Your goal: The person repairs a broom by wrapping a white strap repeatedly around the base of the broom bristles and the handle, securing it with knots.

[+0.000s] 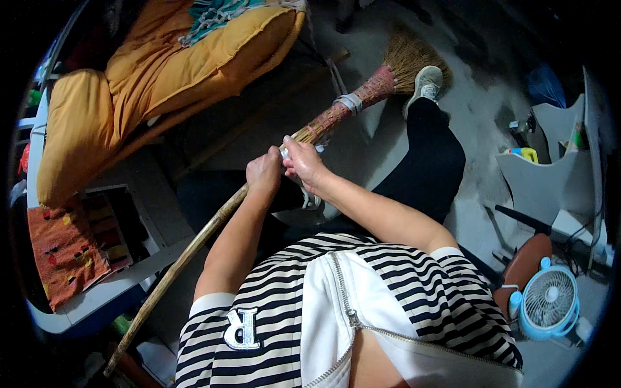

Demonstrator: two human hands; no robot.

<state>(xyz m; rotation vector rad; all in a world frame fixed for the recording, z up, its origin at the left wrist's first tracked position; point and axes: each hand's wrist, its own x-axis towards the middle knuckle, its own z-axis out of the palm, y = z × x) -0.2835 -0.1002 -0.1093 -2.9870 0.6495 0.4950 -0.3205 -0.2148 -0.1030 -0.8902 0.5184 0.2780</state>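
A long straw broom (365, 92) lies slantwise across my lap, its tan bristles (409, 55) fanned out at the far end beside my shoe. Pink material wraps its neck, and a pale band (350, 101) is tied around it. My left hand (264, 171) is closed around the wooden handle (194, 249), just below the straw. Right beside it, my right hand (305, 163) is closed at the lower end of the straw, thumb on top. Some white material shows between and beside my hands; whether the fingers pinch it I cannot tell.
An orange cushion (194, 77) hangs over a seat at the upper left, above a patterned cloth (68, 249). To the right stand a light blue fan (550, 296), a brown round-edged object (522, 268) and a grey open bin (543, 178). My legs extend across the grey floor.
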